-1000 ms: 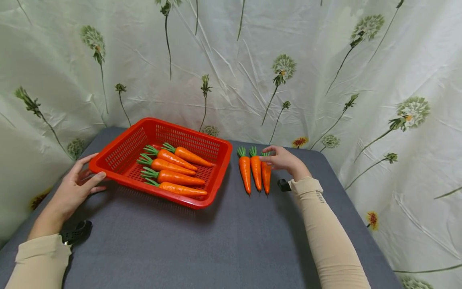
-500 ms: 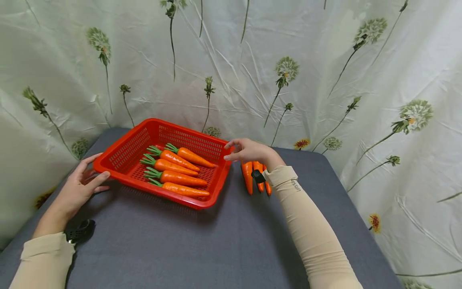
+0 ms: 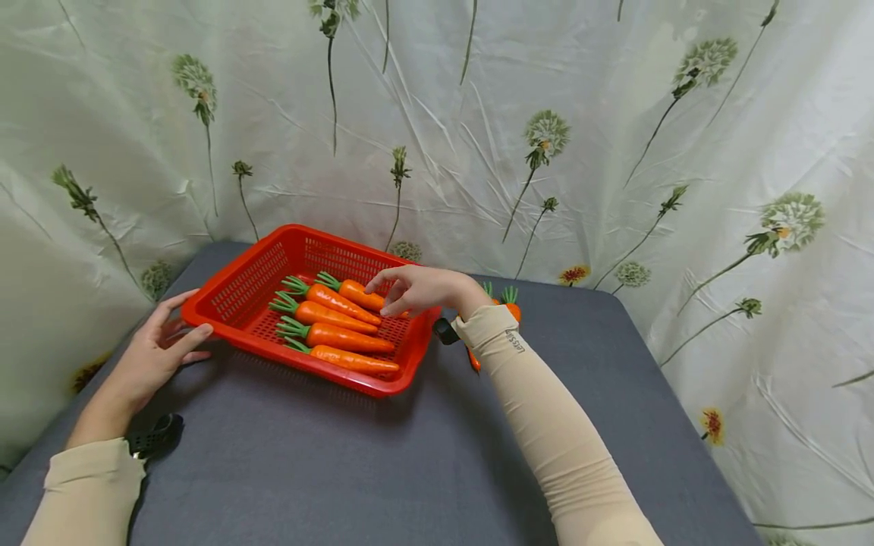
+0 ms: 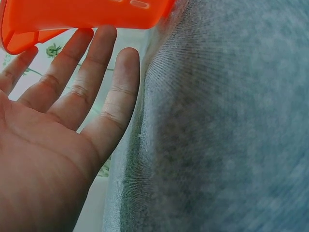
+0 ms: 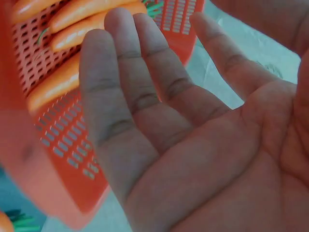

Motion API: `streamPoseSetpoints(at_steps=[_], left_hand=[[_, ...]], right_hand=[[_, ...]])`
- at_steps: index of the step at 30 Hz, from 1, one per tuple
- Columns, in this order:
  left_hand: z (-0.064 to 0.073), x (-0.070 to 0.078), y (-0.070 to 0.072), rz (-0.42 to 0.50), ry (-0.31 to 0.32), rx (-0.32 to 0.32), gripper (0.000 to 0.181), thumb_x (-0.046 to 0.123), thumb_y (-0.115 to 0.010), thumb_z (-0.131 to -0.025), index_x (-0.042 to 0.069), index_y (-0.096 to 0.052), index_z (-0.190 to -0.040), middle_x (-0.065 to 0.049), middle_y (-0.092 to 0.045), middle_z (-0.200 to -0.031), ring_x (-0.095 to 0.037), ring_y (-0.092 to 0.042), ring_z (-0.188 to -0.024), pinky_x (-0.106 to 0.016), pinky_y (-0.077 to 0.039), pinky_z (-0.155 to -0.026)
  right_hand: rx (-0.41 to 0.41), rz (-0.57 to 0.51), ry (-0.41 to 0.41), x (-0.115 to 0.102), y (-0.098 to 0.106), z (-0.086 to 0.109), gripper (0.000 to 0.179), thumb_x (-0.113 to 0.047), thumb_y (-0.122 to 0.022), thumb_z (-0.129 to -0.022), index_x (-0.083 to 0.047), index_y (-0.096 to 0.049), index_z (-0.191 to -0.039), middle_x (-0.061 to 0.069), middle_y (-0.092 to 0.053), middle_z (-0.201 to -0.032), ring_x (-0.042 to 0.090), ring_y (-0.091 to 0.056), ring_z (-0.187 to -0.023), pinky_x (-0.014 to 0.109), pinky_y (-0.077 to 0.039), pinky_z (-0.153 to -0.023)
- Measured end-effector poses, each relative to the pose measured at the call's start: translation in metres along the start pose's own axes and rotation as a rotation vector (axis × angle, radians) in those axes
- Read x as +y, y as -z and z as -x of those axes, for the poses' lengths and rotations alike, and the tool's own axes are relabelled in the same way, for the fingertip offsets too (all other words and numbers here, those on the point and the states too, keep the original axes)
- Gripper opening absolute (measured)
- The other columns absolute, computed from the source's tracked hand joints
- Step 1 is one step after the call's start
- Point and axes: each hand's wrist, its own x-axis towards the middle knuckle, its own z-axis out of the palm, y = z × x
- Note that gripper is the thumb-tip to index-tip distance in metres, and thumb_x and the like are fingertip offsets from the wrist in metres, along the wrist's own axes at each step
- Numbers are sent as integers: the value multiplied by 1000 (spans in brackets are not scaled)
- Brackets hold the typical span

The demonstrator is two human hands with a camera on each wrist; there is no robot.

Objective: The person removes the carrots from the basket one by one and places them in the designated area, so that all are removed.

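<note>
A red plastic basket (image 3: 287,355) with slotted walls stands at the left back of the table, several orange carrots (image 3: 341,335) with green tops lying inside. My left hand (image 3: 152,355) is at its left corner, touching it; in the left wrist view the fingers (image 4: 77,99) extend to the red wall (image 4: 82,14). Over the basket's right side hovers my right hand (image 3: 430,288), holding nothing. Its fingertips overlap the farthest carrot (image 3: 356,293) in the head view. Right of the basket, more carrots (image 3: 514,312) lie on the table, partly hidden by my right wrist.
A grey cloth covers the table (image 3: 307,470). Behind and to the right hangs a pale curtain (image 3: 614,136) printed with dandelions. Each wrist wears a small black device, seen at the left wrist (image 3: 157,434) and right wrist (image 3: 445,331).
My right hand has moved left, from the carrots on the table to above the basket, carrying nothing. My left hand stays at the basket's corner, and the carrots lie as before.
</note>
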Motion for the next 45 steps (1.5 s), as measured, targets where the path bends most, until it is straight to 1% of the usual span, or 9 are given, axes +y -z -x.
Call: streamPoseSetpoints(at_steps=[2, 7, 10, 14, 21, 27, 33, 37, 45], left_hand=[[0, 0, 0, -8, 0, -5, 68, 14, -58, -102, 28, -24, -159, 21, -47, -127, 8, -65, -96, -24, -60, -69], [1, -1, 0, 13, -14, -27, 68, 14, -57, -102, 28, -24, -159, 20, -48, -128, 8, -65, -97, -23, -60, -69], [1, -1, 0, 34, -24, -37, 67, 13, -57, -102, 28, -24, -159, 19, -48, -128, 7, -66, -97, -24, -60, -70], [0, -1, 0, 35, -24, -35, 67, 13, -57, -102, 28, -25, -159, 18, -48, -129, 8, -65, -97, -24, -61, -70], [0, -2, 0, 26, -27, -27, 67, 13, -58, -102, 28, -25, -159, 18, -48, -129, 8, -65, -97, -24, -61, -69], [1, -2, 0, 46, -32, -19, 67, 11, -58, -101, 26, -27, -158, 21, -49, -125, 7, -66, -97, -24, -61, -69], [1, -1, 0, 32, -17, -3, 67, 10, -58, -101, 25, -26, -158, 22, -48, -124, 7, -65, -96, -23, -60, -69], [2, -1, 0, 6, -18, -4, 68, 11, -58, -101, 25, -25, -159, 21, -47, -125, 8, -65, -96, -23, -60, -69], [2, 2, 0, -42, 1, 6, 69, 15, -59, -102, 26, -22, -160, 13, -47, -131, 9, -63, -97, -24, -60, -70]], right_hand=[[-25, -8, 3, -3, -4, -7, 45, -14, -66, -96, -20, -54, -139, 11, -65, -119, 23, -61, -109, 51, -50, -103], [-92, 17, -16, -5, -13, -23, 46, -4, -61, -98, -16, -54, -141, 18, -59, -131, 21, -58, -109, 41, -52, -93], [-123, 23, -43, -4, -20, -30, 47, 1, -58, -98, -13, -53, -142, 19, -58, -133, 18, -57, -105, 44, -51, -94], [-144, 13, -65, -2, -27, -37, 46, -1, -61, -97, -14, -55, -141, 17, -61, -128, 15, -58, -99, 54, -48, -102], [-198, 6, -143, -3, -37, -46, 42, -9, -67, -95, -16, -58, -135, 6, -63, -114, 15, -58, -100, 48, -49, -106], [-216, 15, -155, -7, -42, -52, 44, -11, -69, -94, -18, -58, -135, 6, -64, -103, 20, -59, -97, 47, -53, -101], [-232, 102, -141, -10, -47, -54, 45, -12, -72, -91, -23, -60, -132, 2, -58, -120, 17, -55, -101, 39, -53, -95], [-253, 182, -134, -11, -49, -55, 44, -15, -74, -90, -26, -61, -130, 1, -56, -119, 15, -49, -107, 32, -50, -91], [-259, 209, -165, -12, -50, -58, 46, -17, -76, -89, -30, -60, -130, -5, -49, -131, 15, -44, -114, 30, -51, -92]])
